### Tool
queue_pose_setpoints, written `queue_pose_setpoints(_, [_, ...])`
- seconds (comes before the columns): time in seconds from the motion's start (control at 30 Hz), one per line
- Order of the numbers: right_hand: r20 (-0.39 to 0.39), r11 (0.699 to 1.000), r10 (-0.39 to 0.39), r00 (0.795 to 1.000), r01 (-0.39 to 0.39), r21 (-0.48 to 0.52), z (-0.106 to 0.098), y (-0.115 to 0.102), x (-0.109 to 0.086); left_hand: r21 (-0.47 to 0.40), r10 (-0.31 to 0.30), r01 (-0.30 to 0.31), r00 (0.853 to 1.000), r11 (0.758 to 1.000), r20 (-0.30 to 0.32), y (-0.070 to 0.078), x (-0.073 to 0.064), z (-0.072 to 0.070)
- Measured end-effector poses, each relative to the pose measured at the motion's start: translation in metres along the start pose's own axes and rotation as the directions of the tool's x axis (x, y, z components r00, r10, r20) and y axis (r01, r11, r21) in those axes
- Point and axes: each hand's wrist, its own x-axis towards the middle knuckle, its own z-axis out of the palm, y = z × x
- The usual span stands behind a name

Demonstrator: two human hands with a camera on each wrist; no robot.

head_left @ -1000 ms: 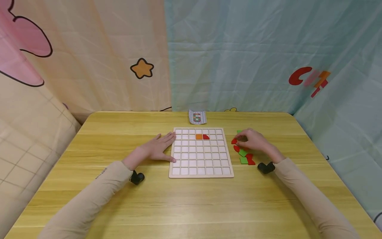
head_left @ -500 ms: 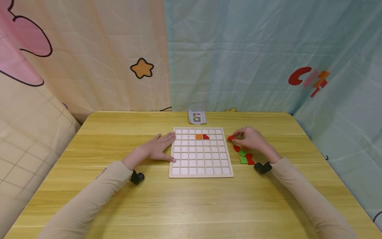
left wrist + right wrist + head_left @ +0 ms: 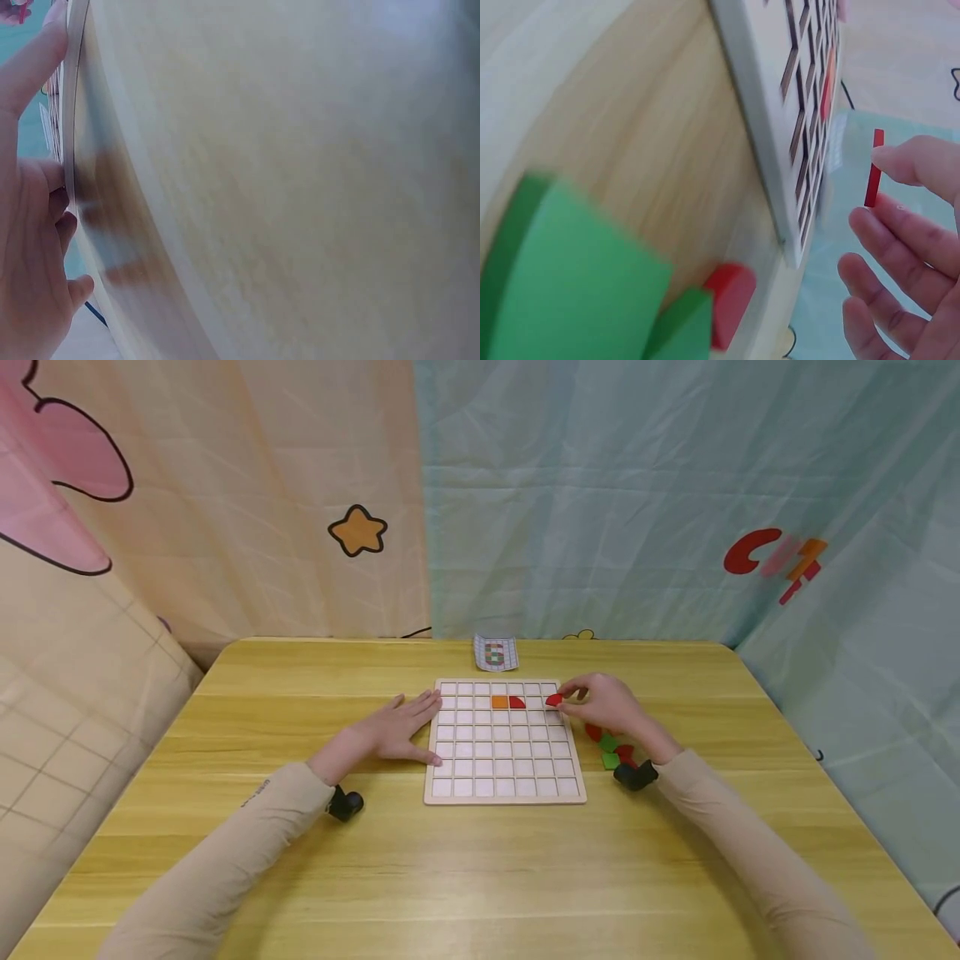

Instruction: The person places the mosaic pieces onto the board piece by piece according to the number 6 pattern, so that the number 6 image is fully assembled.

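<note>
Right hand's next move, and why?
Probably move the pinched red piece left over the grid board: the right hand holds it raised near the board's right edge, while the placed orange square and red quarter-circle sit further left. Target cell unclear.

The tabletop (image 3: 465, 877) is smooth wood-grain with a soft sheen. The grid board (image 3: 505, 799) has a smooth, matt, pale wood-like rim. The red piece (image 3: 874, 180) and green tile (image 3: 577, 277) look smooth; their material cannot be determined. The printed sheet (image 3: 496, 654) looks like paper. The backdrop (image 3: 600, 527) is creased cloth, slightly glossy. The sleeves (image 3: 210, 868) are matt cloth.
</note>
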Motion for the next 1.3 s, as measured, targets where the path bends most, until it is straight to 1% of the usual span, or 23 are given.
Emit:
queue_pose_setpoints(0.3, [-0.008, 0.999, -0.048, 0.999, 0.048, -0.012, 0.008, -0.020, 0.016, 0.006, 0.002, -0.002, 1.000, 1.000, 0.006, 0.001, -0.001, -0.001])
queue_pose_setpoints(0.43, [0.010, 0.998, -0.057, 0.998, 0.057, -0.018, 0.013, -0.028, 0.022, 0.007, -0.008, 0.008, 1.000, 1.000, 0.013, -0.001, 0.000, 0.000])
queue_pose_setpoints(0.6, [0.039, 0.998, -0.063, 0.997, 0.063, -0.018, 0.018, -0.035, 0.030, 0.009, -0.001, 0.001, 1.000, 1.000, 0.012, -0.002, 0.002, 0.001])
queue_pose_setpoints(0.83, [0.082, 0.999, -0.046, 0.996, 0.047, -0.009, 0.026, -0.048, 0.043, 0.009, -0.007, 0.007, 1.000, 1.000, 0.018, 0.001, -0.001, -0.002])
queue_pose_setpoints(0.93, [0.091, 0.998, -0.054, 0.994, 0.056, -0.020, 0.029, -0.053, 0.048, 0.001, -0.002, 0.002, 1.000, 1.000, 0.017, 0.002, -0.001, -0.003])
queue_pose_setpoints(1.07, [0.103, 0.998, -0.056, 0.993, 0.059, -0.033, 0.034, -0.059, 0.055, -0.010, 0.001, -0.001, 1.000, 1.000, 0.019, 0.002, -0.001, -0.002])
queue_pose_setpoints(1.3, [0.127, 0.999, -0.035, 0.991, 0.037, -0.014, 0.041, -0.068, 0.067, -0.012, -0.010, 0.010, 1.000, 1.000, 0.015, 0.001, 0.001, -0.001])
